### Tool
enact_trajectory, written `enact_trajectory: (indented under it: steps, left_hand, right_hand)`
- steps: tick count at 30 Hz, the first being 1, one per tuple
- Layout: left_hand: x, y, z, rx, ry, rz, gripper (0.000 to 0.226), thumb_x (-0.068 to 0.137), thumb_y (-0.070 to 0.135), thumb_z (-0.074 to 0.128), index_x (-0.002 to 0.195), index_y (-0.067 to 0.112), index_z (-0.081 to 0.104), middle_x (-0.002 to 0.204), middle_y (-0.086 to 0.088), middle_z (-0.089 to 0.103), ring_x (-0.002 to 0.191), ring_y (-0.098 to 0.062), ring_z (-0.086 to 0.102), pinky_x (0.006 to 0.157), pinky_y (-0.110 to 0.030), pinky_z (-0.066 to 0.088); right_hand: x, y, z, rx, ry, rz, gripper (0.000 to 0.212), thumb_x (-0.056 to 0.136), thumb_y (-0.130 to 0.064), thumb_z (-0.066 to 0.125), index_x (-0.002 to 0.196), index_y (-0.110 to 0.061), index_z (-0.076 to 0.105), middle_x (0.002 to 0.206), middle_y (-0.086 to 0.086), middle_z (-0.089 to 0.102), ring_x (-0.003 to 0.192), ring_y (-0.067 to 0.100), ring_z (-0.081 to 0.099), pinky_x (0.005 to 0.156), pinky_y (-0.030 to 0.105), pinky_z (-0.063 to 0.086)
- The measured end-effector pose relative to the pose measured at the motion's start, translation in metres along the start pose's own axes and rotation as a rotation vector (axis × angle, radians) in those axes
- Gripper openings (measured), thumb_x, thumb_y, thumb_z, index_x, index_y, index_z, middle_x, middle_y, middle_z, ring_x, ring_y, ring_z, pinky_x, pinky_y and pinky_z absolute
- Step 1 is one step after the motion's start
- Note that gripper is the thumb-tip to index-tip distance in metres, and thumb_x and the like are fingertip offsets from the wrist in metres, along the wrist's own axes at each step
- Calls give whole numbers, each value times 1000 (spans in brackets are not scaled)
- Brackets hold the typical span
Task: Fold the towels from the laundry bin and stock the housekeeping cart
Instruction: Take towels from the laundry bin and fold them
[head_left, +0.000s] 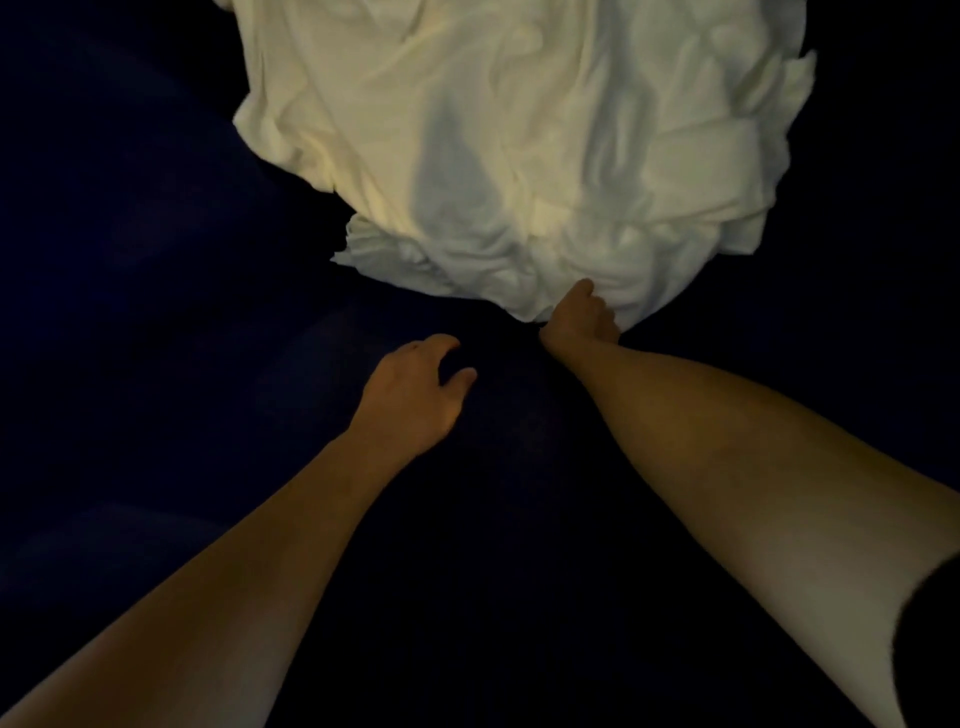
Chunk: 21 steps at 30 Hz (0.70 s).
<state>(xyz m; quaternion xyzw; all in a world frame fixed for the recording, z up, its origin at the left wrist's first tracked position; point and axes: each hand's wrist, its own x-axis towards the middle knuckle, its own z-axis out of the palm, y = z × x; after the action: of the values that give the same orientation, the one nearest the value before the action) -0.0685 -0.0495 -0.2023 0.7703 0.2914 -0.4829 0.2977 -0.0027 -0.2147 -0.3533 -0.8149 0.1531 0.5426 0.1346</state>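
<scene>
A large heap of crumpled white towels (509, 145) fills the upper middle of the head view, lit against deep darkness. My right hand (584, 314) grips the near edge of the heap, its fingers buried in the bunched cloth. My left hand (415, 395) hovers lower and to the left, apart from the towels, with fingers loosely curled and nothing in it. Both forearms reach in from the bottom corners.
Everything around the towels is a very dark blue-black surface (156, 312); whether it is a bin wall or liner cannot be told. A dark sleeve edge (930, 639) shows at the lower right.
</scene>
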Motion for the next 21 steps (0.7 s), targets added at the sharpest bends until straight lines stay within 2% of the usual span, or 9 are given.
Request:
enact_trajectory:
  steps: [2,3,5,7,10,12,15,19,21]
  left_hand:
    - [-1,2,1,-15,4,-8,48,102,37,57,146,18,50,142,-7,56,128,-21,52,96,-18,33]
    - [-3,5,0,-23,3,-7,48,103,37,57,146,18,50,142,-7,57,127,-21,52,97,-19,33]
    - [-11,14,-4,-29,-2,2,48,103,38,56,146,19,49,143,-6,56,128,-21,52,98,-20,34]
    - [-21,25,-10,-35,2,19,49,103,39,56,147,19,49,143,-6,55,128,-21,52,99,-21,36]
    - [-44,47,-24,-47,35,72,50,102,38,56,148,19,48,143,-7,55,130,-21,51,105,-27,39]
    - [-64,62,-34,-35,59,130,52,102,38,57,149,19,45,147,-8,52,133,-22,48,106,-27,37]
    - [-100,82,-51,-11,138,251,62,99,34,63,154,18,38,150,-12,47,134,-26,46,99,-23,36]
    - [-144,107,-77,38,254,433,78,93,34,72,158,21,30,158,-8,37,142,-24,37,110,-26,30]
    - [-167,119,-91,69,305,536,81,90,38,74,157,24,32,158,-3,39,143,-21,37,111,-24,28]
  right_hand:
    - [-2,-2,-5,120,81,-12,30,103,-27,44,124,-8,55,125,15,61,110,33,58,93,41,51]
    - [-5,-1,-10,177,136,-14,27,104,-26,41,107,-10,62,113,10,66,100,28,61,83,35,53]
    - [-21,4,-28,271,225,-30,30,102,-17,41,78,-14,59,84,-3,63,79,17,57,58,19,47]
    - [-45,8,-50,272,220,-125,24,98,-6,44,83,-11,64,81,-8,58,75,11,52,49,8,38]
    - [-83,8,-88,368,159,-279,30,97,-1,42,99,-8,71,98,1,64,88,15,56,66,17,42]
    - [-111,5,-114,412,150,-345,32,97,-1,42,98,-14,71,102,4,68,93,20,60,71,23,45]
    - [-161,-2,-150,475,139,-419,30,97,-2,45,90,-21,68,105,10,71,97,25,64,78,30,54]
    - [-239,-9,-192,494,181,-532,27,95,-2,47,94,-18,68,107,5,70,101,20,63,85,29,52]
    - [-281,-17,-211,480,193,-601,27,94,-2,47,96,-19,68,103,0,68,99,16,61,81,25,48]
